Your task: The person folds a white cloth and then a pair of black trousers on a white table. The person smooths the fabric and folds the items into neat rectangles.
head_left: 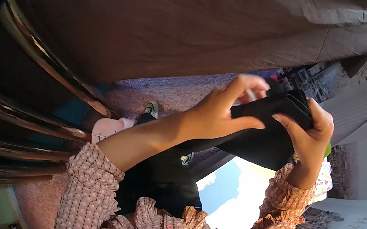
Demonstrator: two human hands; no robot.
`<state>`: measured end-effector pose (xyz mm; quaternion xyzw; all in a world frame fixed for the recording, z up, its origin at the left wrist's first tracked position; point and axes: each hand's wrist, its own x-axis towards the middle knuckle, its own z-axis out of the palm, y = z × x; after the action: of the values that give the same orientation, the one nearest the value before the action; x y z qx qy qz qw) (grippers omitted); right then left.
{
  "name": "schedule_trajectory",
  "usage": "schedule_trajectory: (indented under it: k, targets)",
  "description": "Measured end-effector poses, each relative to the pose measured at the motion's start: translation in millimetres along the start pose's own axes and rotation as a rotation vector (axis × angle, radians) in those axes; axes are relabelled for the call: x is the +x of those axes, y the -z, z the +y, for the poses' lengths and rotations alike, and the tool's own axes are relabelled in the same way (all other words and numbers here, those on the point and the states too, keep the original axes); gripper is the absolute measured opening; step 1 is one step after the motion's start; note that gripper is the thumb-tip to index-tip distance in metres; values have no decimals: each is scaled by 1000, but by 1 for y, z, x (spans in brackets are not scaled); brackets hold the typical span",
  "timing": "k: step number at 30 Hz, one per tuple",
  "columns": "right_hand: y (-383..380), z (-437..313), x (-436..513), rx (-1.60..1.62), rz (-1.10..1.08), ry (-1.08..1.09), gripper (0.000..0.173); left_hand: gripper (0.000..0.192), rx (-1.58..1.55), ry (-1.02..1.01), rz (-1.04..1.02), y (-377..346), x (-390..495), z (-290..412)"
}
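A black cloth item (pixel 261 149), folded over at its top edge, hangs in front of me. My right hand (pixel 312 128) pinches its upper right corner, thumb in front and fingers behind the layered fold. At the cloth's left side, my left hand (pixel 224 112) has its thumb spread away from its curled, blurred fingers. The left thumb lies over the front of the cloth, and I see no firm grip there. The lower part of the cloth merges with my dark legwear (pixel 158 179), so its full shape is unclear.
A brown sheet-like cover (pixel 168 28) spans the far side above the carpet (pixel 162 89). Shiny metal bars (pixel 50 63) curve along the left, beside a pink object (pixel 110 129). Bright sky shows in a pane (pixel 232 195) at lower right, next to patterned pale curtains (pixel 366 174).
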<state>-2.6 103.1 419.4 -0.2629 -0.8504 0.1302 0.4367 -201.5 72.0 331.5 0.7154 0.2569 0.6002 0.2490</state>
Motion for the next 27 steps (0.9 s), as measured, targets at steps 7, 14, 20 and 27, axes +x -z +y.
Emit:
schedule_trajectory:
  k: [7,14,20,27]
  targets:
    - [21,5,-10,-155,37,49,46,32,47,397,-5,-12,-77,-55]
    - [18,18,8,-137,157,92,44,40,44,557,-2,-5,-138,-99]
    - [5,35,26,-308,154,211,59,47,39,469,84,-8,-188,-131]
    - [-14,12,53,-359,209,137,33,21,38,537,248,13,-197,-153]
